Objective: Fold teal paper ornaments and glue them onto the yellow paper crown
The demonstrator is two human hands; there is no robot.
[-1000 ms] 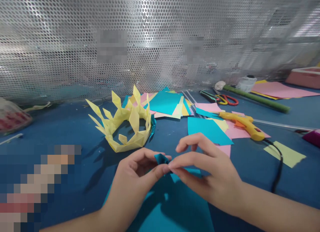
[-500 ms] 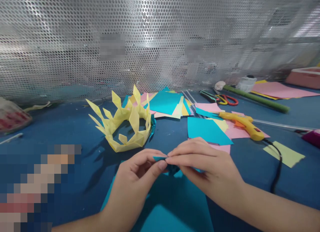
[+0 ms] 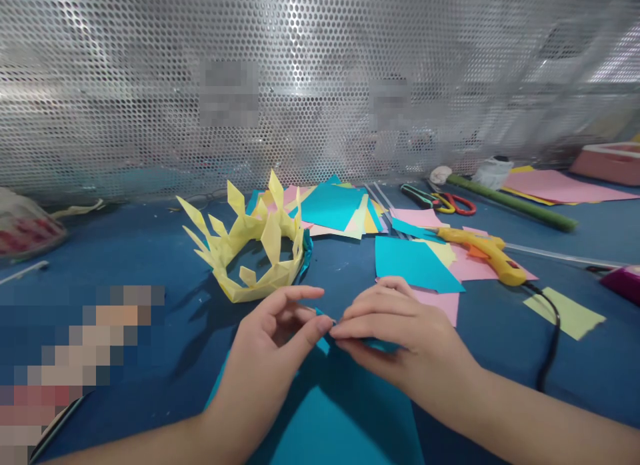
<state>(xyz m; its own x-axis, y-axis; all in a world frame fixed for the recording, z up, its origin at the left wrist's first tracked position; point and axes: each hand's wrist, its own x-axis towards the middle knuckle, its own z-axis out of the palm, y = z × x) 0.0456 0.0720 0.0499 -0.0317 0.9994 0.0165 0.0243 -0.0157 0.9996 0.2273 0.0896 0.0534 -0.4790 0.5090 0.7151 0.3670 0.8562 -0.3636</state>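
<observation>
My left hand (image 3: 277, 358) is partly closed, its thumb against a small folded teal paper piece (image 3: 323, 345) and its index finger lifted off. Facing it, my right hand (image 3: 407, 338) pinches the same piece between fingertips and thumb. Most of the piece is hidden behind the fingers. Under both hands lies a large teal sheet (image 3: 330, 425), shaded by them. Just beyond my left hand stands a yellow folded-paper crown (image 3: 253, 291) with pointed tips and a teal piece (image 3: 307, 251) on its right side.
A yellow glue gun (image 3: 493, 251) with a black cord lies on paper at the right. Behind are stacked coloured sheets (image 3: 330, 208), scissors (image 3: 459, 205) and a green stick (image 3: 515, 201). A perforated metal panel (image 3: 320, 85) closes the back. The left foreground is blurred out.
My left index finger has lifted away from the teal piece, and the thumb stays on it. My right fingers have shifted slightly down. The crown and the tools lie where they were.
</observation>
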